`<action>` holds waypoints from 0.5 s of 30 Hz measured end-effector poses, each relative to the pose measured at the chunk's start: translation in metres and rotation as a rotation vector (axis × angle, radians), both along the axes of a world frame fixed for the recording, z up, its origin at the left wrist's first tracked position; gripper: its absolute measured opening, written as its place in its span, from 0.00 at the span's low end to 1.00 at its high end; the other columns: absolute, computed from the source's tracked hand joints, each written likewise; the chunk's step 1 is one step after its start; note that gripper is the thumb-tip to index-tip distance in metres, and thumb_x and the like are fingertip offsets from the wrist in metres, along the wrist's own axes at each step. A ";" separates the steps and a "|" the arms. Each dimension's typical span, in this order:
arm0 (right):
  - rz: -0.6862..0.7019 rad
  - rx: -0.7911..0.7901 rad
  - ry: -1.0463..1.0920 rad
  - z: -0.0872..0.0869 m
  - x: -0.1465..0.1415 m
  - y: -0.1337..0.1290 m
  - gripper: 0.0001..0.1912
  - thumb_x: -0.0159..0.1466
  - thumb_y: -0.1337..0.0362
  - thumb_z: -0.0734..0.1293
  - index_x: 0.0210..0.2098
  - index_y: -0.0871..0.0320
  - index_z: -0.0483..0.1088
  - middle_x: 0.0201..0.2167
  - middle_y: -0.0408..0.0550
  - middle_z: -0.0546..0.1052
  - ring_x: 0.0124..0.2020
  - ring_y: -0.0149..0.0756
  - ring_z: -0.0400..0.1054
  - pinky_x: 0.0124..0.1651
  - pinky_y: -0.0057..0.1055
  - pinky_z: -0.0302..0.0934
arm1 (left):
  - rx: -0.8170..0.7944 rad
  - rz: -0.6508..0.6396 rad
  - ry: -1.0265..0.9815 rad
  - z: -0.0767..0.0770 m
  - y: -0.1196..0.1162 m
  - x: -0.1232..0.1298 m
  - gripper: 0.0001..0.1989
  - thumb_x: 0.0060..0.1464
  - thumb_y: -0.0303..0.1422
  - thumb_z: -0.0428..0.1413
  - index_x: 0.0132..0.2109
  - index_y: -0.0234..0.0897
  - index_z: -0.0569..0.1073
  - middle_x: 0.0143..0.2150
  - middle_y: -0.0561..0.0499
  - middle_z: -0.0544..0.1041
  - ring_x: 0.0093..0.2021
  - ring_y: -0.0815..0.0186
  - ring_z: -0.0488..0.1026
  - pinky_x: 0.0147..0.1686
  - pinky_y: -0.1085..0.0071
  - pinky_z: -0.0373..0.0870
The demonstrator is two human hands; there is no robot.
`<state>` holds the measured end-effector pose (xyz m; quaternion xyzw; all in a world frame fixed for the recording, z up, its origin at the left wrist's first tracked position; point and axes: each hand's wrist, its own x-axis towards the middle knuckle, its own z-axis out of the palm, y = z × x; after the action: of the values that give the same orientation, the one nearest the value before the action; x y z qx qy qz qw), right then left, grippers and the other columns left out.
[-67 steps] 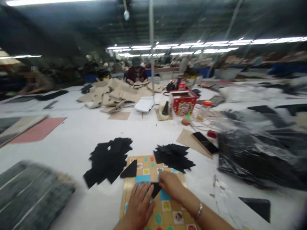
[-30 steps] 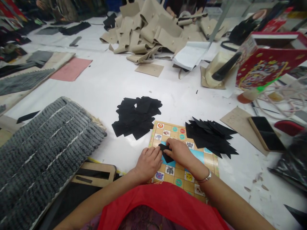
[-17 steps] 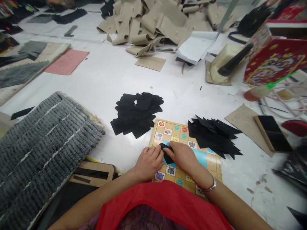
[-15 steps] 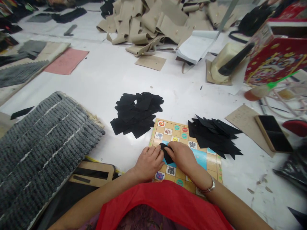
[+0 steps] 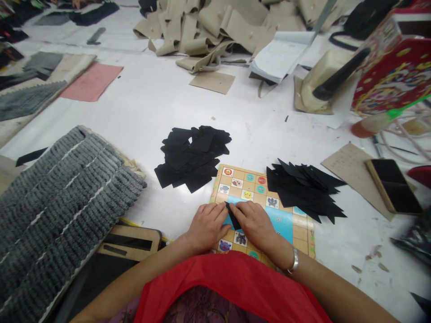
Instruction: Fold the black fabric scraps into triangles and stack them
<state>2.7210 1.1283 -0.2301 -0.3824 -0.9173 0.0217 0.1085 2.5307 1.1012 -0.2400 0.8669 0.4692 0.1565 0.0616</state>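
Between my hands lies a small black piece of fabric or leather [image 5: 233, 217], folded into a narrow shape on a printed game-board sheet [image 5: 298, 235]. My left hand [image 5: 208, 225] grips its left edge with bent fingers. From the other side, my right hand [image 5: 256, 224] presses down on the fold with fingers and thumb together. Just beyond the sheet, to the left, is a heap of flat black pieces [image 5: 191, 157]. A second heap of pointed, folded-looking black pieces [image 5: 305, 188] overlaps the sheet's right side.
Grey ribbed knit [image 5: 74, 202] covers the left side near a wooden frame [image 5: 134, 242]. On the right are a phone [image 5: 393, 186], a brown card [image 5: 353, 175] and a glue bottle [image 5: 326, 80]. Beige cut pieces [image 5: 215, 27] are piled at the back.
The black piece between my hands now looks narrower, folded over. My right fingers have flattened down onto it. The view has shifted slightly.
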 end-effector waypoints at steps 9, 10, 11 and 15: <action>0.006 -0.042 -0.040 0.003 0.000 0.001 0.14 0.64 0.69 0.58 0.48 0.65 0.67 0.34 0.53 0.70 0.35 0.39 0.58 0.36 0.35 0.52 | -0.085 0.105 0.081 0.010 0.011 0.004 0.21 0.56 0.45 0.50 0.53 0.40 0.67 0.51 0.45 0.68 0.49 0.56 0.63 0.44 0.60 0.62; 0.002 -0.042 -0.037 0.002 0.000 0.001 0.14 0.64 0.69 0.58 0.48 0.64 0.67 0.34 0.53 0.70 0.35 0.39 0.58 0.37 0.35 0.52 | -0.103 0.120 0.058 0.011 0.013 0.001 0.20 0.56 0.45 0.51 0.52 0.42 0.68 0.52 0.46 0.67 0.50 0.56 0.62 0.44 0.59 0.62; -0.002 -0.043 -0.034 0.001 0.000 0.000 0.14 0.64 0.68 0.58 0.47 0.64 0.67 0.34 0.53 0.70 0.35 0.38 0.58 0.37 0.34 0.52 | -0.123 0.135 0.017 0.011 0.015 -0.002 0.19 0.55 0.46 0.51 0.51 0.43 0.69 0.52 0.46 0.66 0.50 0.56 0.62 0.45 0.59 0.63; -0.032 -0.045 -0.006 0.000 -0.007 0.001 0.13 0.65 0.69 0.56 0.47 0.63 0.68 0.35 0.53 0.70 0.36 0.37 0.58 0.38 0.33 0.52 | -0.135 0.172 -0.205 0.010 0.018 -0.015 0.21 0.57 0.41 0.50 0.54 0.35 0.65 0.55 0.43 0.64 0.53 0.60 0.61 0.52 0.62 0.61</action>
<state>2.7141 1.1289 -0.2306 -0.3995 -0.9107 0.0393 0.0976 2.5160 1.1188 -0.2296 0.7968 0.5425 0.2171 0.1538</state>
